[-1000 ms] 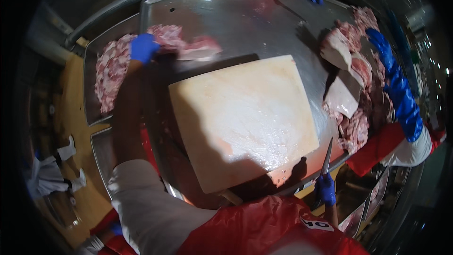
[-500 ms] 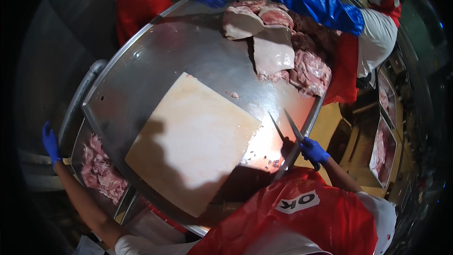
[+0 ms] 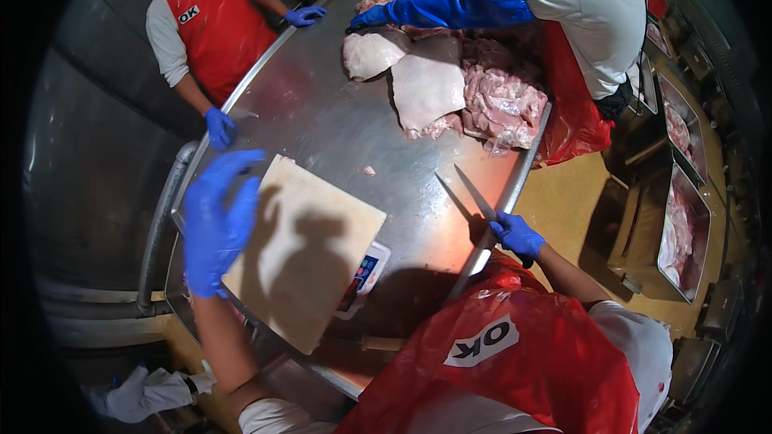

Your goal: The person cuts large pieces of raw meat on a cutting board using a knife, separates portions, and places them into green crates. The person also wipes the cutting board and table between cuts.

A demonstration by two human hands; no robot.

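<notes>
The knife (image 3: pixel 474 193), gripped in the right hand (image 3: pixel 516 235), should stay low, blade pointing far, while the open left hand (image 3: pixel 215 221) hovers above the board (image 3: pixel 310 257) on the desk (image 3: pixel 338 112).

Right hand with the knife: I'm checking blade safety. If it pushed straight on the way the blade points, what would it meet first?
The right hand holds the knife pointing up-left over bare steel table. First in that line seems to be the pale slab of meat, though blade height is unclear.
</notes>
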